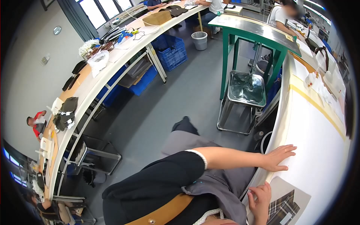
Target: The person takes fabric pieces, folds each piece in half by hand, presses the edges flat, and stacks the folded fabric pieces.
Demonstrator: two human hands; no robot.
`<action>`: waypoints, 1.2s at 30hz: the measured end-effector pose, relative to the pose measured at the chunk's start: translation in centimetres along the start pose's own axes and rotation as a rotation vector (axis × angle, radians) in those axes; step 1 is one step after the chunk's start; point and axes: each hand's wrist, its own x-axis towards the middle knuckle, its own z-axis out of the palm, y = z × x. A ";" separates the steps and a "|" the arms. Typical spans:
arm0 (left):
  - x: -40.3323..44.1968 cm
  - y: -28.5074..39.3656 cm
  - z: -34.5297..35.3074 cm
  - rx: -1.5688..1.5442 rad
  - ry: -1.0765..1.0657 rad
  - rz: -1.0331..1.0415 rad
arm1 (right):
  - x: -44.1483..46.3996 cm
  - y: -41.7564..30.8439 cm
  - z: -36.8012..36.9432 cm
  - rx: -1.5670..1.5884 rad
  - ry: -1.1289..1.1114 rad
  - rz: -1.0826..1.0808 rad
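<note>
My left hand [279, 158] lies flat on the white tabletop [300, 131], its fingers spread and nothing in them. Closer to my body, at the table's near edge, is my right hand [260, 202]. Its fingers are bent and somewhat apart, and I see nothing held in them. Just beyond it a grey sheet [303, 198] lies on the table. On that sheet rests a dark plaid fabric piece [282, 210] with a small white label.
A yellow tape strip [318, 107] crosses my table near plastic bags [317, 82]. A metal stool [245, 90] stands beside a green-legged table [258, 30]. Along the left runs a long bench [84, 84] with fabric pieces. Other people sit at work farther off.
</note>
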 end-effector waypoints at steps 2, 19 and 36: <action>-2.0 0.9 -1.8 -0.232 0.101 -0.119 | -0.7 0.1 0.4 0.039 0.189 0.033; -37.6 -14.5 -13.3 -0.106 -0.544 -1.263 | 28.0 5.0 17.8 0.023 -0.583 0.238; -31.7 -13.4 -17.0 -0.320 -0.553 -1.221 | 29.4 22.6 60.0 -0.097 -0.921 1.166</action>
